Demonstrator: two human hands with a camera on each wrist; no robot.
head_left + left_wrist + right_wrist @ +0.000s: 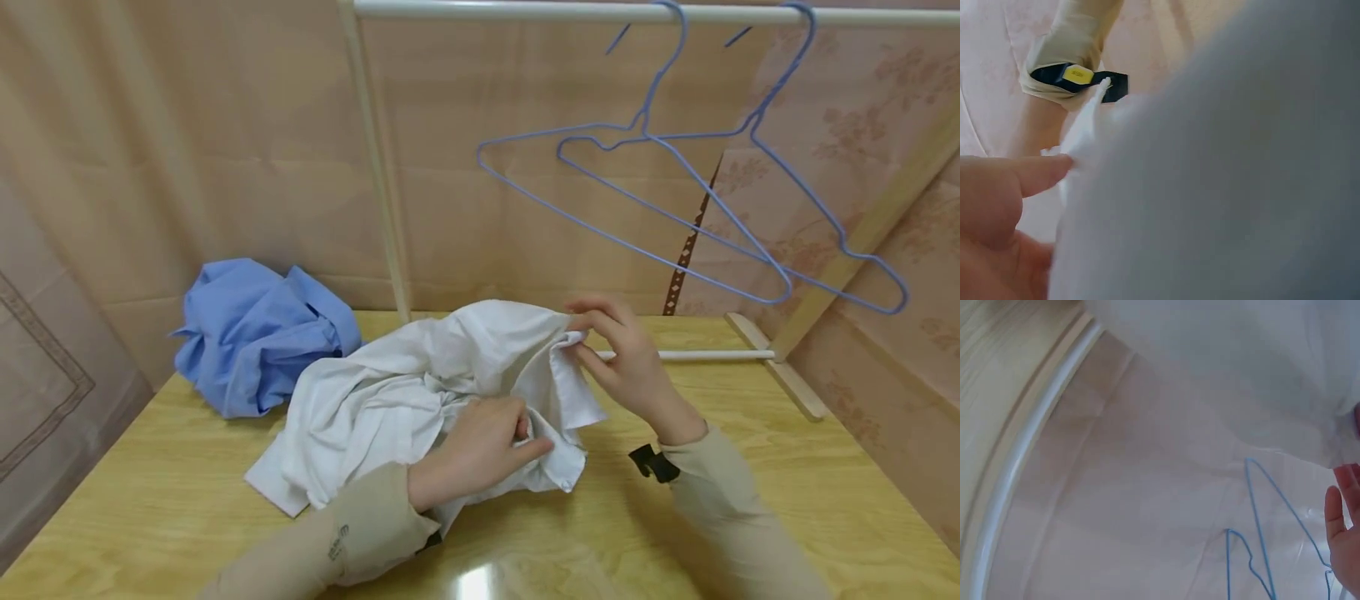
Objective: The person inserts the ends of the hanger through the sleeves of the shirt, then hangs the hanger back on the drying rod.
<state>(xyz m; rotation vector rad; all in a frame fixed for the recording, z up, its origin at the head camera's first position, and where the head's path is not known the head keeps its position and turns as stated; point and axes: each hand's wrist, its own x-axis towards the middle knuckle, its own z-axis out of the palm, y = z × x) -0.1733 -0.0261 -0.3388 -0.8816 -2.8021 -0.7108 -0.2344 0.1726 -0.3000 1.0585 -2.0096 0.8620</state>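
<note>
A crumpled white shirt [390,392] lies bunched on the table, with a small button near its lower right corner. My right hand [626,358] pinches a raised edge of it between thumb and fingers. Lower down, my left hand [480,446] holds the cloth with fingers curled into the folds, their tips hidden, and its thumb pointing right. In the left wrist view, the thumb of the left hand [997,206] meets the edge of the blurred white cloth. At the right border of the right wrist view, the right hand [1347,531] is partly visible beside the fabric.
A crumpled blue garment [255,342] sits at the back left of the wooden table [750,500]. Behind stands a clothes rack with a white top rail [510,10], from which two blue wire hangers [562,215] hang. Its low bar [705,355] runs along the table's back.
</note>
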